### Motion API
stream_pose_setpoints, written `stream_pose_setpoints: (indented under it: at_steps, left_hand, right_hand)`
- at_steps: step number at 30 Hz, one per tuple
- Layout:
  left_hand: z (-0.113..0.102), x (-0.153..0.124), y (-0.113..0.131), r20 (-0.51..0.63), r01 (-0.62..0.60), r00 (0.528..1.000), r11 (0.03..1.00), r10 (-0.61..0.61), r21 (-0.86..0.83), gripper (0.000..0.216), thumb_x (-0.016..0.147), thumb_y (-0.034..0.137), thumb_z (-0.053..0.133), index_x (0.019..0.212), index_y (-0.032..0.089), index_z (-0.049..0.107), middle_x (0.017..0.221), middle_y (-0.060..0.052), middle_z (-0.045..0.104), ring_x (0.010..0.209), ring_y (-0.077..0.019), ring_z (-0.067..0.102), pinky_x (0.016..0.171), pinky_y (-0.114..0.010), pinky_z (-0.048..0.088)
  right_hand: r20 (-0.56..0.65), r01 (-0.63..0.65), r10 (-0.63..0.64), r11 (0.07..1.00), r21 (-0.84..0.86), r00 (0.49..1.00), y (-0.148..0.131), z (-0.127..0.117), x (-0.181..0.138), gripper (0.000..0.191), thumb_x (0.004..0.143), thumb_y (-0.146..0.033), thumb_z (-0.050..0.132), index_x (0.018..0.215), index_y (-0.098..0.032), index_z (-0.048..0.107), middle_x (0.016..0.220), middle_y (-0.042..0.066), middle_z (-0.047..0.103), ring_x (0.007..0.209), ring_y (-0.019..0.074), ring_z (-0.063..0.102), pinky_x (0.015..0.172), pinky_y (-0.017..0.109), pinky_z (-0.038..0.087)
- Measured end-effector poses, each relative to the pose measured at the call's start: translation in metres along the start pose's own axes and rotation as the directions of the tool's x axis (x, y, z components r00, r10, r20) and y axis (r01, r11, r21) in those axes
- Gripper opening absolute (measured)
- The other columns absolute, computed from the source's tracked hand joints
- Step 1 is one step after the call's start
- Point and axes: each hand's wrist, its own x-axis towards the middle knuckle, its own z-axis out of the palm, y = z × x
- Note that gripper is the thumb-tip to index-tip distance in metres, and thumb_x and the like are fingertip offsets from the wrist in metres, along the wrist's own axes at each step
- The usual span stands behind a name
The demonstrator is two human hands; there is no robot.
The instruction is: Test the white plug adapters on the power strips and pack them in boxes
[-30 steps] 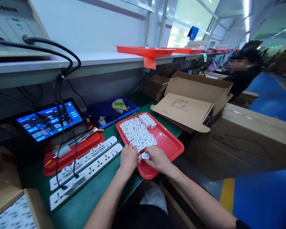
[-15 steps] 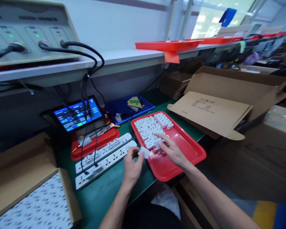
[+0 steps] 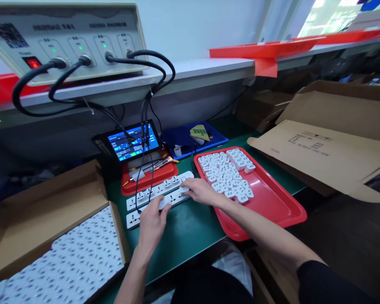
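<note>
Two white power strips lie side by side on the green table. Over the front strip (image 3: 133, 219), my left hand (image 3: 152, 219) pinches a small white charger (image 3: 164, 204) between thumb and fingers. Near the right end of that strip, my right hand (image 3: 200, 192) has its fingers closed on another white charger (image 3: 184, 190), partly hidden by the fingers. Whether either charger is seated in a socket I cannot tell. Several chargers sit in the rear strip (image 3: 160, 190), with thin black cables hanging down among them. A red tray (image 3: 269, 207) to the right holds many white chargers (image 3: 223, 169).
Behind the strips stand a lit screen (image 3: 134, 141) and a small red tray (image 3: 126, 191). A blue tray (image 3: 213, 141) lies farther back. At left, a cardboard box (image 3: 120, 236) holds rows of white pieces. An open carton (image 3: 323, 147) stands at right. Black cables hang from a tester (image 3: 82, 29) on the shelf.
Both hands have moved left, from beside the red tray to the front power strip, each with a white charger. The view has turned left, showing more of the tester and the left box.
</note>
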Motion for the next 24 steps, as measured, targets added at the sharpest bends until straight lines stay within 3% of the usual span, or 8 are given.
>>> stream_pose_setpoints:
  at_steps: [3,7,11,21,24]
  left_hand:
    - [0.008,0.009,0.003,0.098,-0.098,0.992,0.968,0.077,0.23,0.028,0.102,0.025,0.052,0.128,0.02,0.062,0.121,-0.012,0.071,0.108,-0.0289,0.07,0.091,-0.038,0.052]
    - [0.02,0.021,0.012,0.221,-0.088,0.975,0.906,-0.006,0.413,0.026,0.103,0.019,0.049,0.127,0.019,0.06,0.117,-0.013,0.069,0.101,-0.0276,0.071,0.082,-0.035,0.051]
    - [0.027,0.029,0.017,0.264,-0.094,0.963,0.853,-0.053,0.514,0.021,0.103,0.018,0.047,0.119,0.018,0.06,0.114,-0.012,0.068,0.092,-0.027,0.072,0.076,-0.035,0.05]
    - [0.037,0.038,0.02,0.354,-0.164,0.934,0.837,-0.038,0.523,0.025,0.098,0.009,0.047,0.115,0.018,0.064,0.113,-0.012,0.07,0.093,-0.027,0.074,0.078,-0.035,0.053]
    - [0.028,0.028,0.024,0.346,-0.159,0.938,0.855,-0.026,0.494,0.034,0.097,0.011,0.054,0.13,0.02,0.061,0.119,-0.013,0.07,0.095,-0.0259,0.074,0.08,-0.034,0.053]
  right_hand:
    - [0.054,0.003,0.0,0.998,-0.067,0.999,-0.002,0.005,0.005,0.032,0.093,-0.017,0.073,0.124,-0.021,0.07,0.117,0.01,0.074,0.107,0.026,0.07,0.09,0.033,0.05]
    - [0.117,0.011,0.004,0.992,-0.124,0.993,-0.006,0.01,0.008,0.027,0.093,-0.015,0.071,0.119,-0.021,0.07,0.115,0.01,0.074,0.103,0.025,0.07,0.085,0.031,0.048]
    - [0.155,0.007,0.016,0.988,-0.152,0.988,-0.008,0.014,0.01,0.019,0.095,-0.017,0.067,0.114,-0.02,0.069,0.112,0.011,0.074,0.1,0.0245,0.07,0.081,0.03,0.046]
    - [0.158,0.015,0.011,0.987,-0.161,0.987,-0.008,0.021,0.009,0.02,0.093,-0.014,0.065,0.112,-0.02,0.066,0.112,0.009,0.074,0.102,0.0251,0.069,0.084,0.031,0.046]
    - [0.144,0.038,-0.015,0.987,-0.158,0.989,-0.006,0.021,0.008,0.024,0.093,-0.014,0.066,0.116,-0.02,0.067,0.112,0.009,0.074,0.104,0.0256,0.069,0.086,0.032,0.048]
